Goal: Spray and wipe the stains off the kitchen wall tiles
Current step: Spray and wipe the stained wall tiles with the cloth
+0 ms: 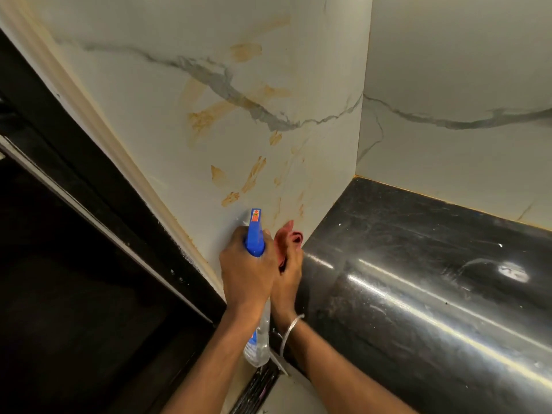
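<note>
- While facing the stained corner, grips the spray bottle [254, 234] in the left hand [248, 273], fingers [236, 237] curled tight round the neck just under the blue head
- Aims the blue nozzle up and away at the wall tiles [143, 121], with the bottle's clear body hanging below the wrist, half hidden behind the left forearm
- Bunches a red cloth [291, 234] in the right hand [288, 273], fingers [294, 255] closed round it and pinching it into a wad, one red corner poking up above the knuckles
- Keeps the right hand just beside the left and partly behind it, so cannot tell how every finger on that side lies
- Wears a thin silver bangle [291, 327] on the right wrist
- Orange-brown stains [209, 115] smeared in streaks and dabs over the white, grey-veined tiles, from just above the nozzle to high up the wall, none covered by either hand
- Blue bottle head in front of the lowest patch of wall, blocking what lies right behind it
- Black polished surface [418, 264] to the right, glossy with long light streaks, butting into the corner where the two walls meet, the right hand at its near left edge
- Side wall [448, 85] behind that surface, same pale tile with one grey vein
- Cream trim [74, 85] running down the wall's left edge, dark framed opening [59, 249] beyond it
- Dark ribbed strip [257, 389] below the forearms, too dim to tell what
</note>
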